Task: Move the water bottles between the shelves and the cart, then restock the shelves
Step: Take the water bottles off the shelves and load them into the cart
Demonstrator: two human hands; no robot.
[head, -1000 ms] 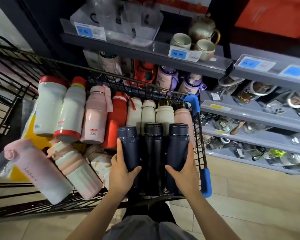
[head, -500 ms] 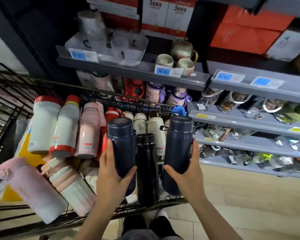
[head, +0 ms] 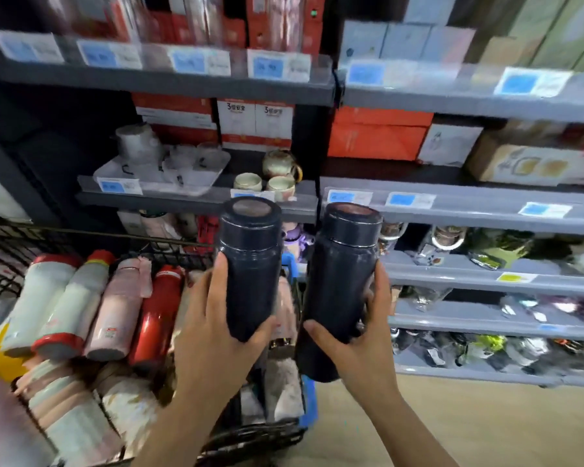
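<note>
Two dark navy bottles are held upright, side by side and slightly apart, above the near right corner of the wire cart [head: 21, 251] and in front of the shelving. The left bottle [head: 250, 264] is gripped by the left hand [head: 216, 335], with the thumb curled across its lower front and the fingers wrapped around the left side. The right bottle [head: 343, 284] is gripped by the right hand [head: 358, 348], thumb across the lower front, fingers curled around the right side. Both caps are on and face the camera. In the cart, to the left, lie two white bottles with red bands [head: 54, 305], a pink bottle [head: 115, 311] and a red bottle [head: 155, 315], leaning side by side; paler bottles lie nearer, blurred. Beyond the held bottles, a grey shelf [head: 196, 197] carries a teapot [head: 280, 165] and two cups [head: 263, 183] with a tray of glassware [head: 169, 163] to the left. Farther up, boxed goods stand behind blue price labels [head: 189, 60]. To the right, lower shelves hold packaged items, too blurred to identify.
</note>
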